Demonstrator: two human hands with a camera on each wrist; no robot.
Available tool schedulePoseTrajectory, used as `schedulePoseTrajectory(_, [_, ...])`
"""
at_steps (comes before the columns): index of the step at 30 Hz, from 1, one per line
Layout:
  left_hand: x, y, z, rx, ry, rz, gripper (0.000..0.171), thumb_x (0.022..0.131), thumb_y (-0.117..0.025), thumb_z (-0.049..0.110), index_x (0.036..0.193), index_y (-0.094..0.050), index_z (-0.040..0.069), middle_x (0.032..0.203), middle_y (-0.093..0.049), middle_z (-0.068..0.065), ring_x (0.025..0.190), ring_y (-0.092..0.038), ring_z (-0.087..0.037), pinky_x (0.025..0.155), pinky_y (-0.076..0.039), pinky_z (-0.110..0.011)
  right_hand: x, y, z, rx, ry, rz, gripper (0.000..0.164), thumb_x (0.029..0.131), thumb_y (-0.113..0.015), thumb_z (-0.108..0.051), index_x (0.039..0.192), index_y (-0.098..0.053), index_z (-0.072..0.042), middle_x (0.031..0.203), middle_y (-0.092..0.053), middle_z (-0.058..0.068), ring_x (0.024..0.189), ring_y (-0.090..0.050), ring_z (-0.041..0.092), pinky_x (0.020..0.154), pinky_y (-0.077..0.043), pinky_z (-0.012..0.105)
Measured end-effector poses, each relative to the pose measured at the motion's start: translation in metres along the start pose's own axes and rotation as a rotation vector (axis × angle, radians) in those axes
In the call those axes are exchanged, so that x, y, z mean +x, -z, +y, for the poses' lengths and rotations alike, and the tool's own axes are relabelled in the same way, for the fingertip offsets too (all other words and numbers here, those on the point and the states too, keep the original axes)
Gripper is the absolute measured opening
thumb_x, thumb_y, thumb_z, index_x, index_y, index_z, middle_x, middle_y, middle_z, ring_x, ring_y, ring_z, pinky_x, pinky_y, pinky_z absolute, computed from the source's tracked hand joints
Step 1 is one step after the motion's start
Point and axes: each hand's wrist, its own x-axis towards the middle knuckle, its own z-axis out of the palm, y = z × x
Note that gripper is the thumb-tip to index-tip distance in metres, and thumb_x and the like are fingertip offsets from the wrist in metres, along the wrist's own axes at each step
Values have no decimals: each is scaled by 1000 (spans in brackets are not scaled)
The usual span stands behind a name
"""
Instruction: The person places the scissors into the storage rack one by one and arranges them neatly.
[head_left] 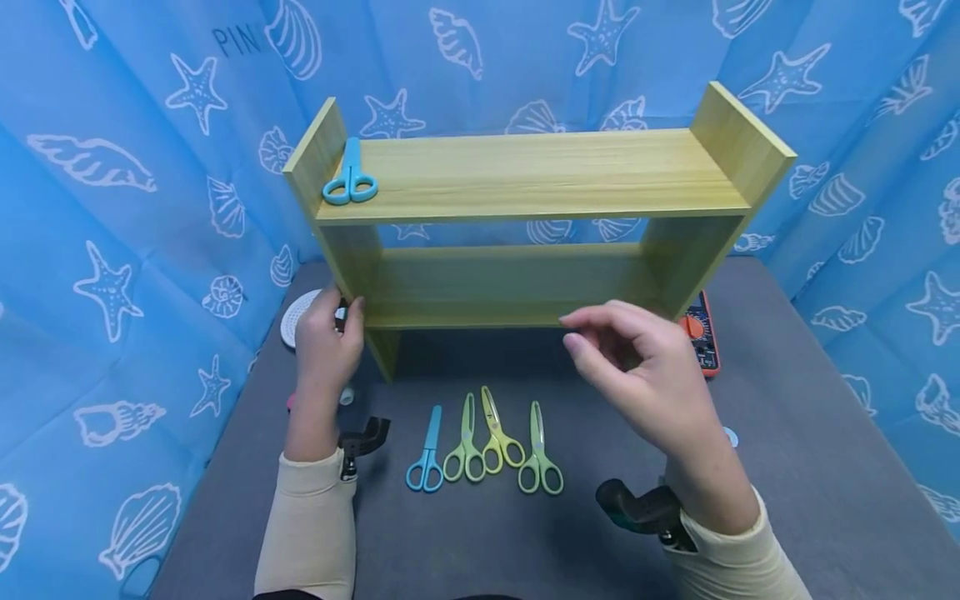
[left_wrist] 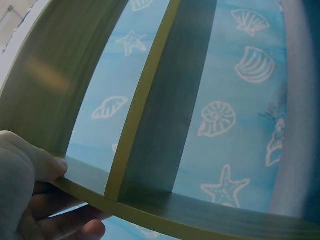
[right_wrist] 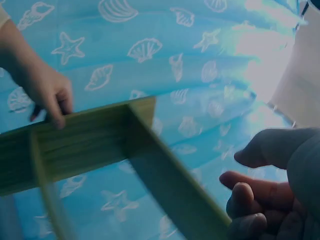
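My left hand (head_left: 324, 342) grips the front edge of the left side panel of a light wooden two-tier shelf (head_left: 540, 171). In the left wrist view its thumb (left_wrist: 52, 167) lies on the panel's inner side, with the other fingers round the outside. My right hand (head_left: 637, 367) hangs before the shelf's lower right part, holding nothing, fingers loosely bent and thumb apart from the forefinger. Blue scissors (head_left: 351, 177) lie at the left end of the top board. On the table below are blue scissors (head_left: 427, 454), green scissors (head_left: 467, 442), yellow scissors (head_left: 497, 433) and more green scissors (head_left: 538, 454).
Behind the shelf's right side a red-edged multimeter (head_left: 701, 333) partly shows. A white perforated round thing (head_left: 292, 321) sits behind my left hand. The grey table (head_left: 480, 542) is bordered by a blue curtain (head_left: 480, 67) with shell prints.
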Motion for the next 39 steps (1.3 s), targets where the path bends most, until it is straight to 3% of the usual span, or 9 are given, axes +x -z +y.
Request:
schedulePoseTrajectory(7, [0, 0, -3, 27, -38, 11, 12, 98, -64, 2, 103, -63, -9, 96, -66, -24, 81, -61, -35, 64, -49, -46, -42, -18, 36, 25, -60, -50, 26, 89, -73, 6, 106, -74, -14, 86, -61, -8, 66, -52, 9, 55, -44, 22])
schedulePoseTrajectory(16, [1, -2, -2, 26, -50, 1, 12, 99, -64, 3, 105, -63, -8, 98, -66, -23, 85, -63, -34, 65, -51, -44, -102, -40, 81, -29, -291, -103, 27, 87, -76, 4, 104, -74, -17, 88, -62, -8, 69, -56, 11, 57, -50, 24])
schedulePoseTrajectory(21, [-1, -2, -4, 16, -50, -5, 14, 100, -63, 4, 106, -63, -8, 99, -66, -24, 85, -63, -35, 66, -52, -46, -125, -54, 97, -45, -302, -131, 31, 82, -78, 9, 100, -74, -16, 86, -61, -10, 65, -54, 8, 53, -49, 24])
schedulePoseTrajectory(25, [-2, -2, -4, 3, -34, -13, 17, 102, -61, 6, 114, -63, -7, 103, -65, -23, 90, -63, -33, 69, -50, -42, -136, -65, 104, -84, -325, -149, 28, 79, -82, 7, 98, -75, -12, 82, -58, -10, 61, -50, 4, 51, -45, 23])
schedulePoseTrajectory(28, [-3, -2, -4, 2, -33, -4, 16, 102, -62, 5, 113, -63, -7, 102, -65, -23, 89, -63, -33, 68, -50, -43, -140, -73, 109, -181, -374, -185, 22, 79, -84, 0, 96, -75, -12, 79, -55, -10, 60, -47, 3, 52, -42, 23])
schedulePoseTrajectory(34, [-3, -1, -6, -1, -36, 16, 11, 98, -63, -1, 106, -64, -8, 98, -65, -24, 86, -63, -35, 65, -50, -46, -143, -87, 115, -453, -521, -366, 13, 79, -80, -11, 89, -74, -19, 74, -49, -11, 62, -44, 7, 54, -38, 28])
schedulePoseTrajectory(39, [-2, -4, -7, 2, -41, 18, 9, 98, -63, -1, 104, -64, -8, 97, -65, -23, 85, -63, -35, 64, -51, -49, -144, -91, 119, -518, -518, -388, 16, 77, -82, -15, 75, -67, -21, 67, -48, -11, 56, -43, 8, 50, -38, 28])
